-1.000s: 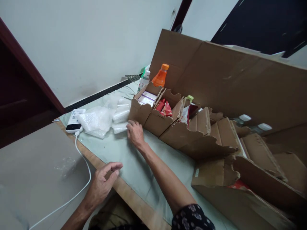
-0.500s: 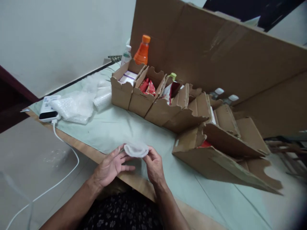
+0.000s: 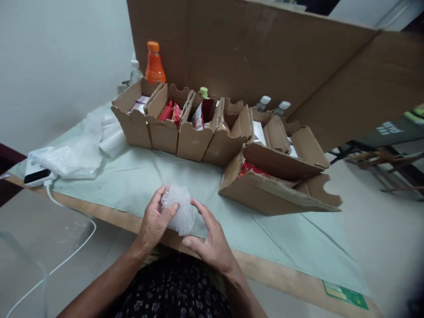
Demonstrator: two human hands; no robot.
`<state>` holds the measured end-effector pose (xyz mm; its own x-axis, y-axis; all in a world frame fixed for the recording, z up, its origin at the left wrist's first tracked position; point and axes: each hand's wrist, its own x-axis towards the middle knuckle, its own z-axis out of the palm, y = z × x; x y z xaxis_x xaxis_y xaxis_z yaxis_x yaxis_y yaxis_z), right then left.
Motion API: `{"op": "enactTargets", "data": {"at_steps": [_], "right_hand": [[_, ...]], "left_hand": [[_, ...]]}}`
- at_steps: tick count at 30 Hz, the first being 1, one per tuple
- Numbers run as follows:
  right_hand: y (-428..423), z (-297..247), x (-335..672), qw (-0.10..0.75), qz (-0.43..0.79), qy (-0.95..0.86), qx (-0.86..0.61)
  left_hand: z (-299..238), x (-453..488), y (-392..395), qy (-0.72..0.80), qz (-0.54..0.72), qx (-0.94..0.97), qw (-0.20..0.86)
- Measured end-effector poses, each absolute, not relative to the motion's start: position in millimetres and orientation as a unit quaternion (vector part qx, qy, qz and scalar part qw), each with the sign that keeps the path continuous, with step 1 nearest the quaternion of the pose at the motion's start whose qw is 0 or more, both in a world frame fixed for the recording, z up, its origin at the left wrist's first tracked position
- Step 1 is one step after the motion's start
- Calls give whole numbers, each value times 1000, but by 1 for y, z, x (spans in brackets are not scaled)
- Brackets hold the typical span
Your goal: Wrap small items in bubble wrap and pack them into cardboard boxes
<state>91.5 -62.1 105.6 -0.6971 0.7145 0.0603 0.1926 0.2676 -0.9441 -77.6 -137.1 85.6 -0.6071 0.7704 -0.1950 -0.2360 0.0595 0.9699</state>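
Observation:
A small bundle of bubble wrap [image 3: 184, 212] is up off the table near its front edge. My left hand [image 3: 153, 224] grips its left side, the thumb pressed across the face and the fingers behind. Close by on the right, my right hand [image 3: 212, 243] is open, with thumb and index finger spread around that side of the bundle; whether a fingertip touches it I cannot tell. Any contents inside the wrap are hidden. More bubble wrap [image 3: 74, 154], some of it rolled, lies on the table to the left.
Cardboard bins [image 3: 162, 137] stand in a row behind, holding red packets [image 3: 170, 112] and boxes. A larger bin [image 3: 274, 194] sits to the right. Behind are an orange bottle [image 3: 154, 66] and a tall cardboard panel [image 3: 225, 53]. A white device [image 3: 37, 170] trails a cable [image 3: 88, 234] over the edge.
The bubble wrap has turned from end-on to its broad face. Its hold has passed from my right hand to my left, and my right fingers have opened. The view has swung right.

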Motion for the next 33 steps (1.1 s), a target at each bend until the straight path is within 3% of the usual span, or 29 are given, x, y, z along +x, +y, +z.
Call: {"op": "enactTargets", "data": {"at_steps": [4,9,17,25,29,33], "right_hand": [[-61,95,80,324,582,-646,-373],[-52,90,89,429,667,-474,-383],[-44,90,107,490,663,-384,-417],[-35,74,196,518,443,-478,-554],[-31,68,232,452,326,-576,-598],[-26,65,264,434,202,-609,-632]], "left_hand": [[78,-70,-132,634,631,290,340],[65,-84,-131,613,659,194,391],[76,-126,-136,609,694,110,368],[73,-154,-141,675,634,144,350],[65,-151,-124,716,532,242,381],[61,-149,-114,775,454,351,266]]}}
